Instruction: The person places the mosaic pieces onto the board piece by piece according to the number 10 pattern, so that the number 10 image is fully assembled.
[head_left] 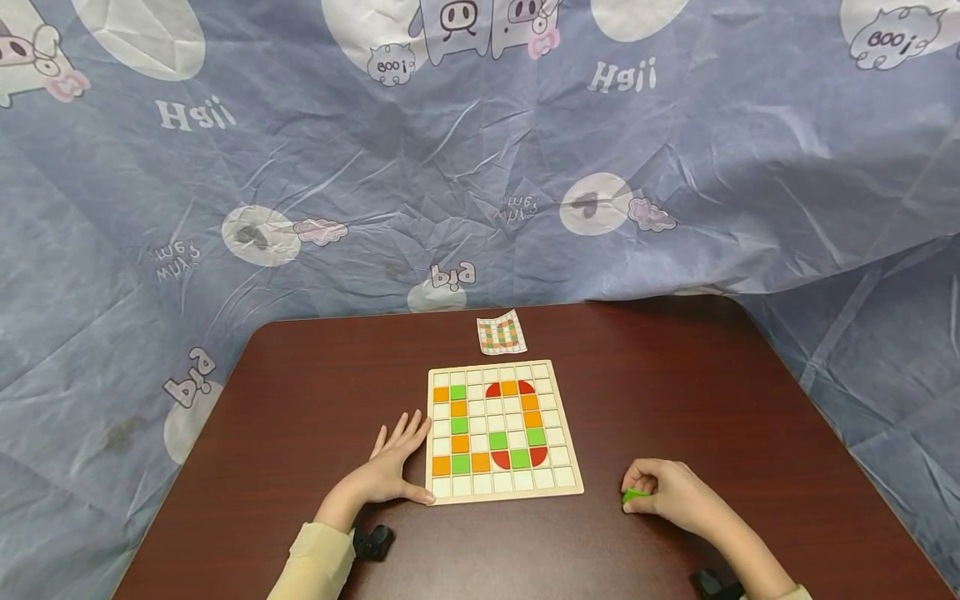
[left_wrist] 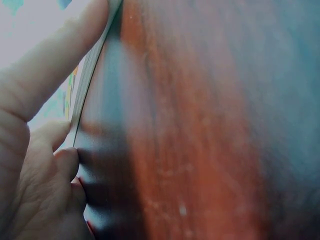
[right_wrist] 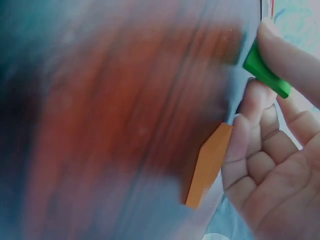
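A white grid board (head_left: 480, 425) with a pale wooden rim lies on the table, with orange, green and red tiles in some of its squares. My left hand (head_left: 390, 467) rests at its left edge, fingers spread and thumb at the near corner. Right of the board, my right hand (head_left: 663, 492) pinches a green tile (right_wrist: 265, 72) between thumb and fingertips. By the curled outer fingers of that hand is an orange tile (right_wrist: 207, 167), hidden from the head view.
A small paper card (head_left: 502, 333) printed with a coloured grid lies behind the board. The dark red-brown table (head_left: 315, 375) ends at a blue-grey patterned cloth (head_left: 450, 167) hanging behind it.
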